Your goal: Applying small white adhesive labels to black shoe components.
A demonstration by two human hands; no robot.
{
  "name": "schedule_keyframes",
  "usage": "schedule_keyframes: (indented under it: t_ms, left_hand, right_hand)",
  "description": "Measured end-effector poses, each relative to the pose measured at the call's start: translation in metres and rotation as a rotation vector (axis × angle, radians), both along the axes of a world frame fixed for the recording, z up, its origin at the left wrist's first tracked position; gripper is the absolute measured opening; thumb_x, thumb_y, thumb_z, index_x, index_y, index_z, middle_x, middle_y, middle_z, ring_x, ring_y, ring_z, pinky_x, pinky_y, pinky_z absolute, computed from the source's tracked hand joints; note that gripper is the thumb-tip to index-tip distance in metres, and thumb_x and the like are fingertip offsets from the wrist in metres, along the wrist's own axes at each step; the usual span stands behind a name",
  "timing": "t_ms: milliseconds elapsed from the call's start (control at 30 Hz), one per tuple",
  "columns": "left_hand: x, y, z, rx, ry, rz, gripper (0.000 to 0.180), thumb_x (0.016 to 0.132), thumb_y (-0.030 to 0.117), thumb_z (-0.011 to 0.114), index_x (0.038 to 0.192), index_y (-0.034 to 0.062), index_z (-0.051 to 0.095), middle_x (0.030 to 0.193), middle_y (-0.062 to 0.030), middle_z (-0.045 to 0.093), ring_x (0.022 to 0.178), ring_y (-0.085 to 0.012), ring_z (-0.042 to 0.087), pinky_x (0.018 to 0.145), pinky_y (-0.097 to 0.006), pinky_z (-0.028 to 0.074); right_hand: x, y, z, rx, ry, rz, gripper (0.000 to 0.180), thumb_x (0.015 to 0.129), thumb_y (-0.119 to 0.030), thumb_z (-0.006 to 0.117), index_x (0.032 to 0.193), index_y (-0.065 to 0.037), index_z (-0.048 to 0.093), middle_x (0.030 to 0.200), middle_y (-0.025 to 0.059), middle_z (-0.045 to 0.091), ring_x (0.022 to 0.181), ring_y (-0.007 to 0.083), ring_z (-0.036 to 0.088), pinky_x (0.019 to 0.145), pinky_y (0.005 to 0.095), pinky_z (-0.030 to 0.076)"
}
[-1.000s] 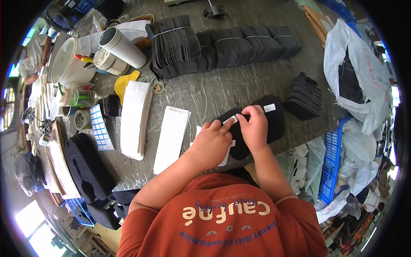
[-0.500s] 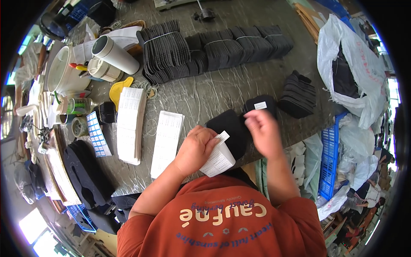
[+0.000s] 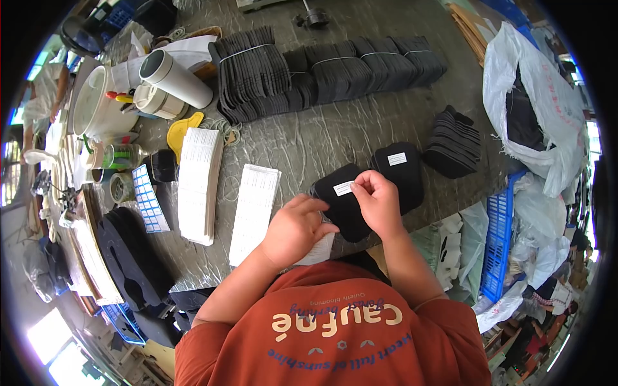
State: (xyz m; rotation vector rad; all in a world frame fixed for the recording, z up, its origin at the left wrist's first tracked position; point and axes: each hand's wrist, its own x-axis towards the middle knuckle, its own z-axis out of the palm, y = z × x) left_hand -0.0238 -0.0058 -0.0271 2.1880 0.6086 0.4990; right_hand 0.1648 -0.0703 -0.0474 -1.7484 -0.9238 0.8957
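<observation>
Right hand (image 3: 378, 204) pinching white label (image 3: 342, 189) on black pad (image 3: 351, 215), left hand (image 3: 293, 226) near pad, thumb and fingers spread, labelled pad (image 3: 400, 183) alongside

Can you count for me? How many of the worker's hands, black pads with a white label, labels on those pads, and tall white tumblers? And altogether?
Hands (left hand, right hand): 2
Black pads with a label: 2
White labels on those: 2
Tall white tumbler: 1
Total: 7

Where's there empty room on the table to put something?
Bare table shows between the banded black stacks and the two labelled black pieces, and beyond the small black pile. The left is crowded: tumbler, jars, paper stacks.
</observation>
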Motion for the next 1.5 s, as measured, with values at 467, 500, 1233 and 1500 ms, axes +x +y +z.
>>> schedule_keyframes:
  t_ms: [467, 500, 1233, 1500]
  left_hand:
    - [0.011, -0.007, -0.012, 0.17, 0.137, -0.031, 0.034, 0.074, 0.031, 0.072, 0.06, 0.002, 0.06, 0.111, -0.0129, 0.065, 0.105, -0.0282, 0.059, 0.091, -0.039, 0.047]
    - [0.013, -0.006, -0.011, 0.235, 0.186, -0.072, 0.033, 0.073, 0.032, 0.071, 0.062, 0.0027, 0.062, 0.113, -0.0117, 0.064, 0.102, -0.0261, 0.058, 0.091, -0.039, 0.046]
    - [0.009, -0.004, -0.016, 0.077, 0.181, -0.04, 0.032, 0.075, 0.028, 0.072, 0.062, 0.0005, 0.062, 0.122, -0.0103, 0.062, 0.101, -0.0272, 0.057, 0.087, -0.039, 0.045]
    - [0.017, -0.002, -0.02, -0.101, -0.013, 0.203, 0.037, 0.087, 0.025, 0.065, 0.065, -0.0046, 0.058, 0.088, -0.0181, 0.067, 0.073, -0.0286, 0.06, 0.071, -0.038, 0.05]
  right_hand:
    - [-0.003, 0.005, -0.01, -0.093, -0.103, 0.006, 0.008, 0.081, -0.003, 0.066, 0.078, 0.002, 0.061, 0.065, 0.0109, 0.063, 0.057, 0.0164, 0.059, 0.056, 0.0293, 0.047]
    - [-0.003, 0.005, -0.01, -0.093, -0.113, 0.005, 0.008, 0.08, -0.003, 0.066, 0.078, 0.002, 0.061, 0.065, 0.0112, 0.063, 0.057, 0.017, 0.06, 0.056, 0.0295, 0.047]
    - [0.027, 0.006, -0.008, -0.003, -0.307, 0.008, 0.018, 0.08, 0.0, 0.065, 0.085, -0.003, 0.049, 0.064, 0.013, 0.052, 0.057, 0.0285, 0.052, 0.057, 0.0335, 0.044]
    - [0.061, -0.015, 0.016, -0.002, -0.925, -0.027, 0.045, 0.066, -0.019, 0.079, 0.105, -0.012, 0.057, 0.117, 0.0122, 0.053, 0.111, 0.0343, 0.047, 0.09, 0.0445, 0.035]
